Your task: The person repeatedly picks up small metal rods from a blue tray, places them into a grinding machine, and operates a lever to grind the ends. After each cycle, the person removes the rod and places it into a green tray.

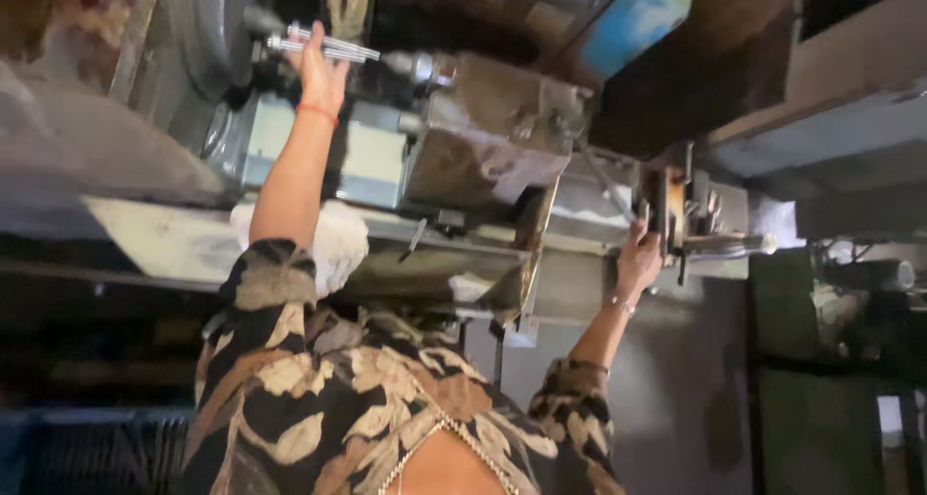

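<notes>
Gripping one rod [323,47], one handwheel [666,210]: two hands.

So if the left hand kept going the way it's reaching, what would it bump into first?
The left hand already has its fingers on a shiny metal rod. Just beyond seems to be the machine's dark round chuck, though depth is unclear.

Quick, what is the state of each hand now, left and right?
Left hand: closed around a shiny threaded metal rod at the grey machine.
Right hand: gripping a dark metal handle; fingers partly hidden.
</notes>
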### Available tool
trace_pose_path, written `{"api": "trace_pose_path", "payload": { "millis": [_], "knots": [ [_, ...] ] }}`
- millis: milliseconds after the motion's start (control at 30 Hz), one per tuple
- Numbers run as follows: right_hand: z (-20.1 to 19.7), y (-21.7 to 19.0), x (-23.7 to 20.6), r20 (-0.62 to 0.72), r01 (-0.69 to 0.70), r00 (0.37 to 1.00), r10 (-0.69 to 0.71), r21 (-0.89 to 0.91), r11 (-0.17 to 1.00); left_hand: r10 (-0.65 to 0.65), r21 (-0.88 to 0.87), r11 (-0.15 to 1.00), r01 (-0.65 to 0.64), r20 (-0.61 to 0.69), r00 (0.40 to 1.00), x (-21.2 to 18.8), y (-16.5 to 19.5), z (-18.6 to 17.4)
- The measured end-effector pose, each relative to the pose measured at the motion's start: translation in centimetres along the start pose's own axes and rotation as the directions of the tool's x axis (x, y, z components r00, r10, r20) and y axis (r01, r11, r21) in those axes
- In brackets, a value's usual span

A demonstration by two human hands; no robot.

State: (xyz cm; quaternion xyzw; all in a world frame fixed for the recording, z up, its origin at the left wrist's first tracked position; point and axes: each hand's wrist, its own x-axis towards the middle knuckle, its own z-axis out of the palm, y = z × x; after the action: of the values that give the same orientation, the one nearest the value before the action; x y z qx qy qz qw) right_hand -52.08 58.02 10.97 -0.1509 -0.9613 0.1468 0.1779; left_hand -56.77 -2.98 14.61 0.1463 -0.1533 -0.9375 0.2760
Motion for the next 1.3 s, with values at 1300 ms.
{"api": "trace_pose_path", "payload": {
  "millis": [1300],
  "knots": [
    [0.8,-3.2,-21.8,0.366,-0.441,0.879,0.305,0.867,0.232,0.227,0.899,-0.171,0.402,-0.361,0.904,-34.6,22.0,-35.0]
  ]
}}
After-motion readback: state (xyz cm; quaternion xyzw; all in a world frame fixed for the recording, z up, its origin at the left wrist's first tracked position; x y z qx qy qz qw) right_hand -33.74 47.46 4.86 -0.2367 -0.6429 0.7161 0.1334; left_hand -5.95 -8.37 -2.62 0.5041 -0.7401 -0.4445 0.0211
